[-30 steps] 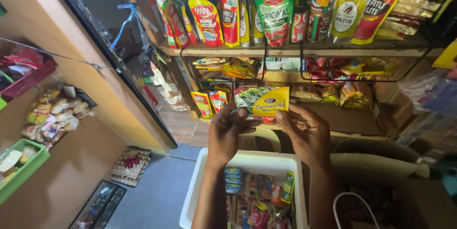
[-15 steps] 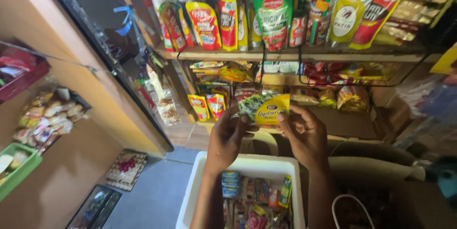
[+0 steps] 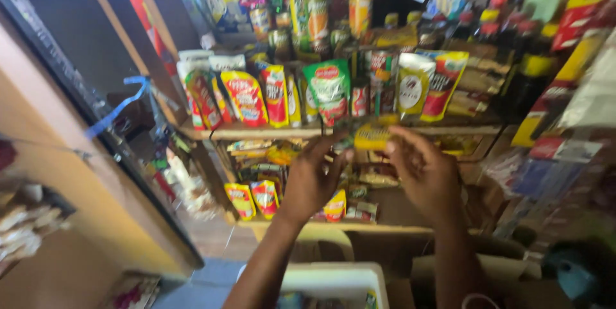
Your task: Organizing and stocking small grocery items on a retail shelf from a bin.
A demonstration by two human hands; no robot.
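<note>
Both hands, left and right, pinch a yellow packet at the shelf edge. A loose grip could drop it into the white bin below, or nudge the standing pouches.

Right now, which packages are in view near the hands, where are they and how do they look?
Yellow packet: small, flat, held between left hand and right hand.
Green pouch: upright on the shelf, green and white.
Red-yellow pouches: two, lower shelf, left.
White bin: below the hands.

Packet between hands, before shelf
</note>
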